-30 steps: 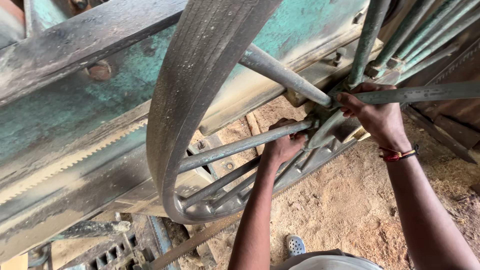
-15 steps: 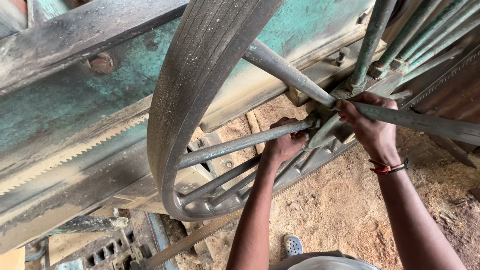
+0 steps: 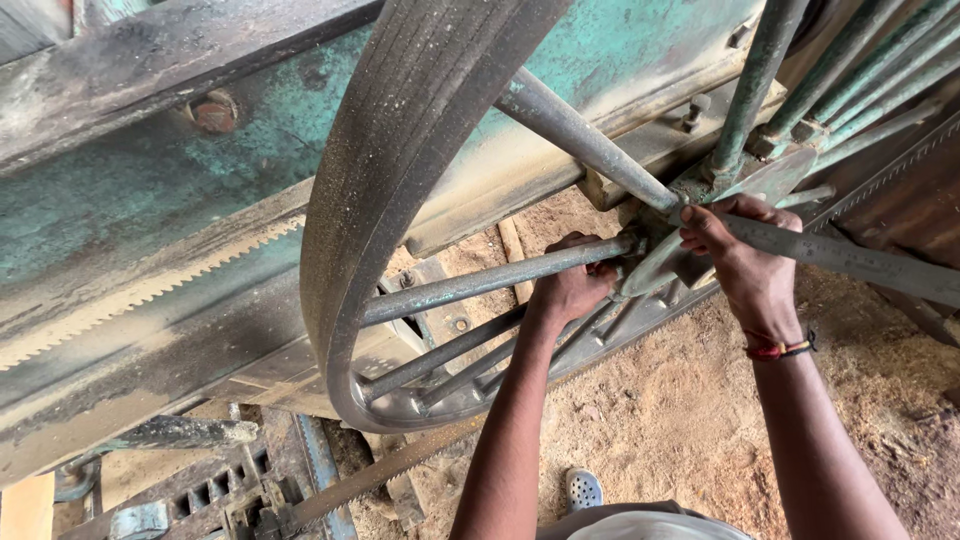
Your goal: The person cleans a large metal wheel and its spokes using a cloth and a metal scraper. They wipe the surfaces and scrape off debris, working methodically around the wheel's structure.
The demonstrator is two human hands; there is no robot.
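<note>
A big spoked metal wheel (image 3: pixel 400 170) of a bandsaw fills the middle of the view, its worn rim curving from top to lower left. My left hand (image 3: pixel 572 285) is closed around a grey spoke (image 3: pixel 480 285) close to the hub (image 3: pixel 690 235). My right hand (image 3: pixel 745 260) grips another spoke (image 3: pixel 860 262) that runs out to the right from the hub. A red and dark band (image 3: pixel 780 347) sits on my right wrist.
The green, dusty machine frame (image 3: pixel 150 210) stands behind the wheel, with a toothed saw blade (image 3: pixel 150 290) along it. A second toothed blade (image 3: pixel 390 465) lies low by the floor. Sawdust (image 3: pixel 660 420) covers the ground, and a grey clog (image 3: pixel 582 490) shows below.
The spoke in my right hand has swung downward as the wheel turned. My right hand dropped with it. My left hand stayed on its spoke near the hub.
</note>
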